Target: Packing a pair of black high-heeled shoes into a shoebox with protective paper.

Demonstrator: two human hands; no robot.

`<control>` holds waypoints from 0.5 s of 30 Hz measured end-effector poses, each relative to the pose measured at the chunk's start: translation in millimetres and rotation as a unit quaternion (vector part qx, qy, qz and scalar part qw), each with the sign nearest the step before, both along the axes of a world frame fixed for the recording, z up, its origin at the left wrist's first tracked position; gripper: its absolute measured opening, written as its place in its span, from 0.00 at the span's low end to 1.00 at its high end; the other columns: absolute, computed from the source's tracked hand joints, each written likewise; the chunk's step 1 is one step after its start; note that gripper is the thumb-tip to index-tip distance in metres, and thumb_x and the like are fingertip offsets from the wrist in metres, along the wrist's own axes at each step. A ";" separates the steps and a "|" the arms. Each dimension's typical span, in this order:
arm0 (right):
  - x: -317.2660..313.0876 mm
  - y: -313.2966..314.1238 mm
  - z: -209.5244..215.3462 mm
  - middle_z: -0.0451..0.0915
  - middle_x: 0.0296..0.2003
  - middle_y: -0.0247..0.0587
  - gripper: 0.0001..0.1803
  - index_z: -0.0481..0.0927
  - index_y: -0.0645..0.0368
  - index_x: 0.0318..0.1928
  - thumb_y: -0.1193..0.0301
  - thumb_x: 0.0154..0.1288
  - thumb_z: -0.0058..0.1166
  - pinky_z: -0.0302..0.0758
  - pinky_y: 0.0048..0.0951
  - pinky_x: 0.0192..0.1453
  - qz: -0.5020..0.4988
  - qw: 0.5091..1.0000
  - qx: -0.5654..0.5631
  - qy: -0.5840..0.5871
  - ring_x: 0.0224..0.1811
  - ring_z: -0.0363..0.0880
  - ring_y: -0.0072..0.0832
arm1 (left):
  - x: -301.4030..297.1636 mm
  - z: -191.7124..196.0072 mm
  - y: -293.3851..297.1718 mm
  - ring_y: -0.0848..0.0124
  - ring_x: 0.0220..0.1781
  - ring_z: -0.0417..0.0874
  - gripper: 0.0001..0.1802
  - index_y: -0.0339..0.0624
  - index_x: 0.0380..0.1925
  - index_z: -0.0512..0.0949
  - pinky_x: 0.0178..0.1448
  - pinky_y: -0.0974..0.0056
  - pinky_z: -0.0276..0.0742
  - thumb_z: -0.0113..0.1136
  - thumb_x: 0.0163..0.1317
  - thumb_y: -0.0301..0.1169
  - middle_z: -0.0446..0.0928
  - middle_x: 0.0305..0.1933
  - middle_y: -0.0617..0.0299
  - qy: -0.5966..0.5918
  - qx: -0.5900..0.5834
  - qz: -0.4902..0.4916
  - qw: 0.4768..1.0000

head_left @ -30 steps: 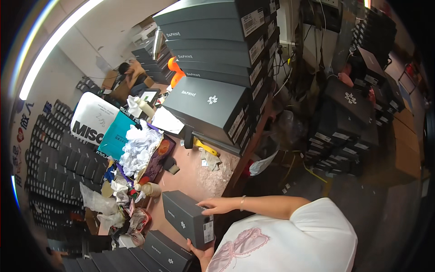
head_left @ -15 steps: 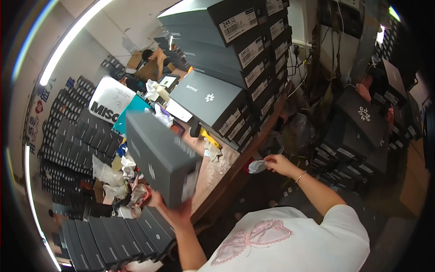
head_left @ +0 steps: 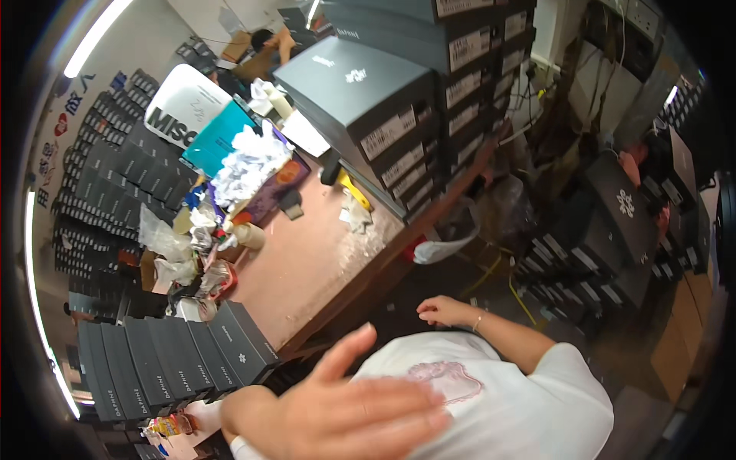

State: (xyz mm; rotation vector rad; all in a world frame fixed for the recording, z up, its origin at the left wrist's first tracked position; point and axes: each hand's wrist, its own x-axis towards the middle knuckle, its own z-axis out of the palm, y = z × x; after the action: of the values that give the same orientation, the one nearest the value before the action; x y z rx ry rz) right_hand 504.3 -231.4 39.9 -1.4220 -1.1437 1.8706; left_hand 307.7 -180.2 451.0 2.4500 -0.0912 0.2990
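My left hand (head_left: pixel 360 406) is close to the camera at the bottom, flat and open with fingers stretched out, holding nothing. It hovers over my white shirt, just right of a row of dark grey boxes (head_left: pixel 176 364) standing on edge at the table's near-left corner. My right hand (head_left: pixel 445 310) hangs empty with loosely curled fingers beyond the front edge of the brown table (head_left: pixel 322 261), touching nothing.
A tall stack of dark boxes (head_left: pixel 368 92) fills the table's far side. Crumpled white paper (head_left: pixel 249 161), a teal box (head_left: pixel 218 138) and small clutter line the left. More dark boxes (head_left: pixel 613 215) and a white plastic bag (head_left: pixel 441 249) sit on the floor to the right.
Half a second ago my left hand held a dark grey box up in the air. Now that hand is empty and open, and the box is out of my grasp. My right hand moved nearer my body.
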 end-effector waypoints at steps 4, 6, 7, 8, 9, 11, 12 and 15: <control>0.4 25.5 14.8 0.79 0.31 0.35 0.18 0.76 0.62 0.51 0.63 0.66 0.53 0.75 0.21 0.34 0.007 0.998 0.032 -0.052 0.29 0.75 0.18 | 4.0 26.3 -18.8 0.67 0.45 0.81 0.18 0.43 0.48 0.77 0.70 0.39 0.52 0.49 0.64 0.39 0.78 0.45 0.56 0.037 0.017 -0.012 0.999; 7.3 32.7 -0.9 0.79 0.35 0.36 0.18 0.76 0.62 0.51 0.64 0.66 0.53 0.76 0.22 0.36 -0.083 0.996 0.032 -0.016 0.33 0.76 0.19 | 12.4 5.3 -18.4 0.70 0.47 0.80 0.21 0.46 0.53 0.74 0.70 0.39 0.54 0.47 0.61 0.36 0.76 0.47 0.58 0.021 0.010 -0.031 0.999; 0.0 38.2 1.0 0.80 0.37 0.36 0.18 0.76 0.63 0.51 0.64 0.67 0.53 0.76 0.22 0.37 -0.082 0.996 0.040 -0.015 0.34 0.76 0.19 | 12.2 -4.4 -25.6 0.71 0.47 0.79 0.23 0.47 0.56 0.72 0.70 0.39 0.55 0.47 0.60 0.34 0.75 0.48 0.59 0.019 0.007 -0.022 1.000; -5.9 43.1 4.8 0.80 0.38 0.36 0.18 0.76 0.63 0.51 0.64 0.67 0.53 0.76 0.23 0.37 -0.082 0.995 0.047 -0.014 0.36 0.77 0.20 | 13.4 -14.4 -32.5 0.73 0.48 0.78 0.25 0.48 0.58 0.70 0.70 0.39 0.55 0.46 0.58 0.33 0.74 0.49 0.60 0.016 0.004 -0.013 1.000; -14.1 44.2 6.8 0.80 0.39 0.37 0.18 0.76 0.63 0.51 0.65 0.67 0.52 0.76 0.23 0.38 -0.079 0.995 0.052 -0.011 0.37 0.77 0.20 | 16.3 -18.9 -37.7 0.74 0.49 0.78 0.28 0.50 0.61 0.68 0.69 0.39 0.56 0.45 0.57 0.31 0.73 0.50 0.61 0.015 0.000 -0.003 1.000; -19.3 35.6 4.0 0.80 0.39 0.37 0.18 0.76 0.63 0.51 0.65 0.67 0.53 0.76 0.23 0.38 -0.052 0.997 0.052 -0.023 0.37 0.77 0.21 | 21.2 -23.0 -44.6 0.72 0.50 0.76 0.29 0.48 0.62 0.66 0.71 0.37 0.52 0.44 0.56 0.31 0.71 0.48 0.60 0.012 -0.011 -0.007 1.000; -20.1 30.9 3.5 0.80 0.39 0.37 0.18 0.76 0.63 0.51 0.65 0.67 0.53 0.76 0.23 0.38 -0.040 0.997 0.055 -0.025 0.37 0.77 0.21 | 30.7 -21.7 -43.9 0.71 0.51 0.75 0.29 0.46 0.61 0.66 0.71 0.36 0.50 0.44 0.56 0.31 0.71 0.47 0.59 0.017 -0.032 -0.038 0.999; -5.7 11.2 -9.5 0.81 0.39 0.40 0.18 0.77 0.64 0.49 0.66 0.63 0.56 0.77 0.26 0.40 -0.051 0.994 0.083 -0.055 0.36 0.80 0.24 | 55.0 -35.9 -50.8 0.64 0.55 0.72 0.28 0.39 0.57 0.67 0.71 0.37 0.47 0.52 0.54 0.33 0.69 0.50 0.57 -0.008 -0.103 -0.082 0.991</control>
State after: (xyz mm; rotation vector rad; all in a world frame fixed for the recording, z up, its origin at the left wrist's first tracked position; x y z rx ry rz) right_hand 498.6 -220.2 30.4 -1.4752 -1.2246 1.6050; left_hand 362.8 -231.0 415.1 2.2203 -0.2543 0.2427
